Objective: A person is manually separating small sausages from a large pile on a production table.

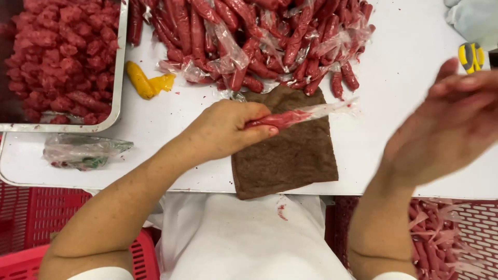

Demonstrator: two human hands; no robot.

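Observation:
My left hand (225, 129) grips a red sausage in a clear plastic wrapper (290, 116), held over a brown cloth (290, 155) on the white table (404, 67). The wrapper's loose end sticks out to the right. My right hand (448, 124) is raised and blurred at the right, fingers apart, holding nothing I can see. A big heap of wrapped red sausages (259, 36) lies at the back of the table, just beyond the cloth.
A metal tray (118, 78) of red meat pieces stands at the back left. A yellow rag (148, 80), a crumpled plastic bag (83, 150), yellow-handled scissors (471, 56), and red crates (36, 218) below the table; the right one (441, 233) holds sausages.

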